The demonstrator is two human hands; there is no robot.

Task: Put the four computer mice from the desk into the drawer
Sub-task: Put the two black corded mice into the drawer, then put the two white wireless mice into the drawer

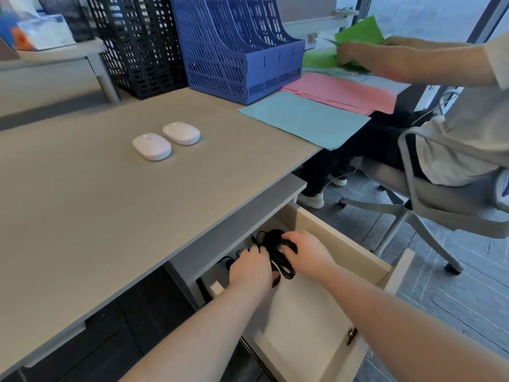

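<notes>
Both forearms reach into the open drawer (pixel 344 244). Left hand (pixel 249 267) and right hand (pixel 308 250) rest curled on black corded mice (pixel 275 238) at its far end; firm grip unclear. Two white mice (pixel 166 140) wait mid-desk (pixel 82 202). Judged halfway; next, let go and fetch those.

Head view, steeply downward (close) over drawer (pixel 341 252)

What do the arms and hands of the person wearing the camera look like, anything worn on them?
Both forearms are bare as far as the view shows: no sleeves in sight. The left hand and right hand wear no gloves, and no watch, bracelet or ring is visible. Fingernails are too small to judge.
</notes>
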